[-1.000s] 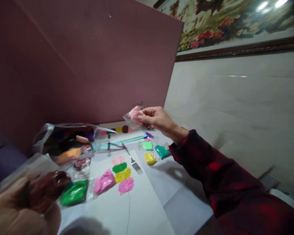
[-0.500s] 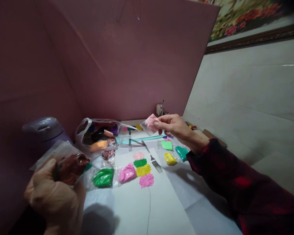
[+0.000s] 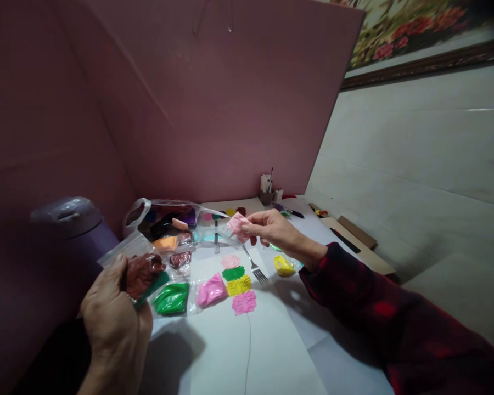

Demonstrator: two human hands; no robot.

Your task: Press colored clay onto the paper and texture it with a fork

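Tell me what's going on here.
A person's right hand pinches a light pink packet, and the left hand holds a brown packet. On the white paper sits a row of four patches: light pink, green, yellow and brighter pink. A fork lies just right of them.

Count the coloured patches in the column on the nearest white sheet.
4, top to bottom: pale pink patch, green patch, yellow patch, bright pink patch. None looks hidden.

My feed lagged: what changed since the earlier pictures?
The left hand moved right with its clear plastic packet of brown clay; the right hand moved left with its clear plastic packet of pale pink clay. Neither let go. The silver metal fork and four ruffled clay patches stayed.
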